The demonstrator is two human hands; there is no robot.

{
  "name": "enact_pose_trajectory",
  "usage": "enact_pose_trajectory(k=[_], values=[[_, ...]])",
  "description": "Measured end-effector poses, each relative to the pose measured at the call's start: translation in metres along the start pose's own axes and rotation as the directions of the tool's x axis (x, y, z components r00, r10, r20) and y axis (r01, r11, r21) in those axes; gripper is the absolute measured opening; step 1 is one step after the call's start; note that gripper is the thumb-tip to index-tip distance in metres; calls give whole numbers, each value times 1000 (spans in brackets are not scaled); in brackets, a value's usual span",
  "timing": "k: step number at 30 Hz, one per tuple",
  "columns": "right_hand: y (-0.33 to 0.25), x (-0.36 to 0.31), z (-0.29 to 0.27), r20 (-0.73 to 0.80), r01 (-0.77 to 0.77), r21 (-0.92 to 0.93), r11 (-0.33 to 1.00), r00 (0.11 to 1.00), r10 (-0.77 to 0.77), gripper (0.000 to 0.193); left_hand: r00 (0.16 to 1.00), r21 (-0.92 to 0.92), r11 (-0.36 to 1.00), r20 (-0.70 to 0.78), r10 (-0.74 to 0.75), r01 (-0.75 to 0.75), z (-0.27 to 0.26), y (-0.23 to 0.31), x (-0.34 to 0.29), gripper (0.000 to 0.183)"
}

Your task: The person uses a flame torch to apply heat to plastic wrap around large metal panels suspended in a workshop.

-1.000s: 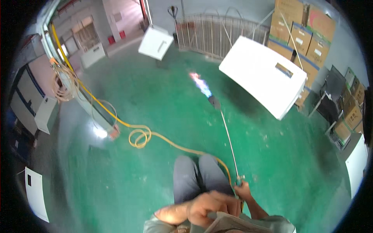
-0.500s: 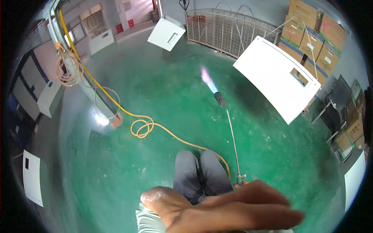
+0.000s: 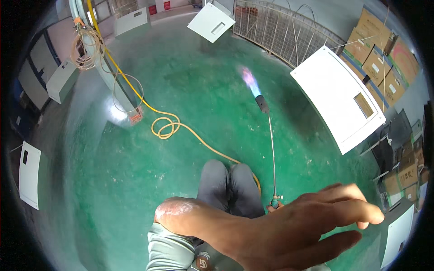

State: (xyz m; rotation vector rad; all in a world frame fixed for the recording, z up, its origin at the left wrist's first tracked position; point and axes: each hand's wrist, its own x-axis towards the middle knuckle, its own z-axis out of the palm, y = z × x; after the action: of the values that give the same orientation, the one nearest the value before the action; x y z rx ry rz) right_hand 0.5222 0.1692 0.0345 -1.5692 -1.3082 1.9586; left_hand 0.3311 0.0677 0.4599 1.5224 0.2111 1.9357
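Note:
My left arm bends across the front of my body, and my left hand [image 3: 307,228] is raised close to the camera, holding nothing, its fingers apart. Mostly hidden behind it, my right hand [image 3: 276,207] is closed around the handle of a gas torch [image 3: 272,156]. The torch has a long thin metal tube and a dark burner head [image 3: 261,104] pointing away from me. A blue and pink flame [image 3: 250,80] burns at its end. From near the handle, a yellow hose [image 3: 205,143] runs off over the floor.
The hose loops on the green floor [image 3: 117,180] and climbs a post [image 3: 110,83] at the left. White panels with cutouts [image 3: 337,97] hang at the right, the back and the left. A wire mesh cage [image 3: 280,31] and stacked cardboard boxes [image 3: 375,65] stand at the back right.
My left hand has turned and moved a little up and right, and its fingers show further apart. The torch still burns in my right hand. The view has tilted down slightly.

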Motion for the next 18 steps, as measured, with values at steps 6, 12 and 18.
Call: enact_pose_trajectory(k=[6,12,18], values=[[-17,0,10,49,45,-69,997,998,-42,16,985,339,932,156,78,-128,-24,18,5,24],[-33,6,25,87,69,-90,994,994,-61,14,973,537,841,221,-67,-63,-51,73,6,36],[-52,19,46,124,203,-206,957,976,-180,14,999,683,728,46,29,-53,-87,75,-33,23]])
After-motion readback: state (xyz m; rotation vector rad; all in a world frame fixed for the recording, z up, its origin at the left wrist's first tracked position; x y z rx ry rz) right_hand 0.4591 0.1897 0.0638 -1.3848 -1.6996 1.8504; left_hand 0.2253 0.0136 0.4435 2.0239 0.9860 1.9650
